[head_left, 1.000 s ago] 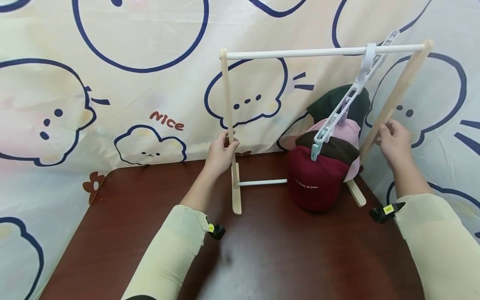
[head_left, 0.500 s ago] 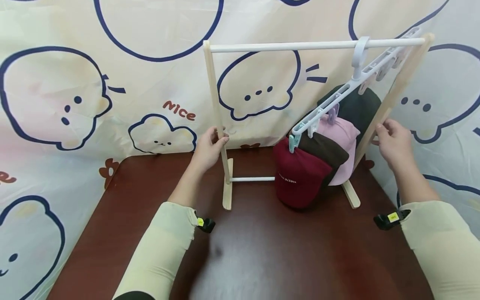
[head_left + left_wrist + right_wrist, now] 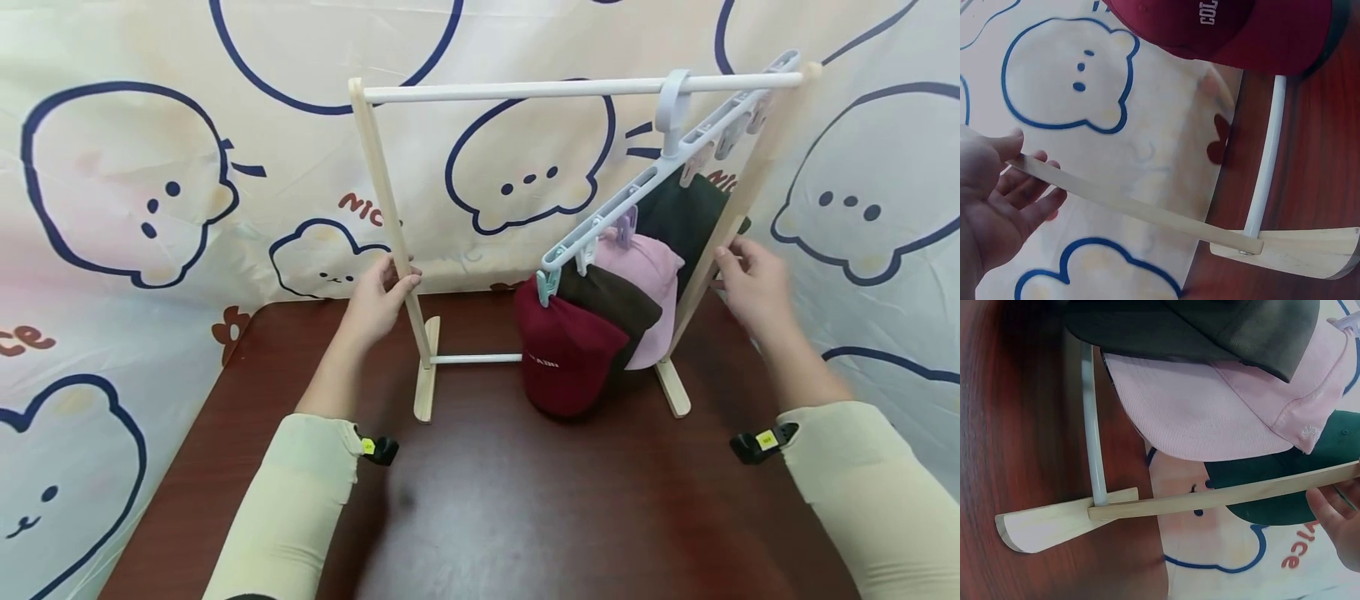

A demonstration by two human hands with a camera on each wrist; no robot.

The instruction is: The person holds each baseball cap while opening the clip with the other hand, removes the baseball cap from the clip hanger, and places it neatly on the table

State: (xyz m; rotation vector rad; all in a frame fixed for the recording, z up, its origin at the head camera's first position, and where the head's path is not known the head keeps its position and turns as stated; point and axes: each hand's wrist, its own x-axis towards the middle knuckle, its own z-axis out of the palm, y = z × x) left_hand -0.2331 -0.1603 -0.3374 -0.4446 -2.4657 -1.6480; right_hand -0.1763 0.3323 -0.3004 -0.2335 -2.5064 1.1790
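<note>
A small clothes rack with light wooden uprights and a white top bar [image 3: 510, 90] stands on the table. My left hand [image 3: 377, 300] grips its left upright [image 3: 1129, 212] between thumb and fingers. On the right upright [image 3: 1210, 499], my right hand [image 3: 757, 287] pinches at about the same height. A pale blue clip hanger [image 3: 630, 196] hooks over the bar and hangs slanted, its near end lower. Clipped below it are caps: dark red [image 3: 566, 358], dark brown [image 3: 618, 302], pink [image 3: 1204, 412] and dark green [image 3: 1272, 472]. The green one is partly behind the right upright.
The dark brown table [image 3: 510, 500] carries the rack near its back edge. Behind and to the right stands a cartoon-printed cloth wall [image 3: 300, 150], close to the rack. A white lower rod [image 3: 476, 359] joins the wooden feet [image 3: 426, 387].
Both hands have shifted the rack leftward across the table, with the caps along. The hanger has swung on the bar, its near end turning to the left.
</note>
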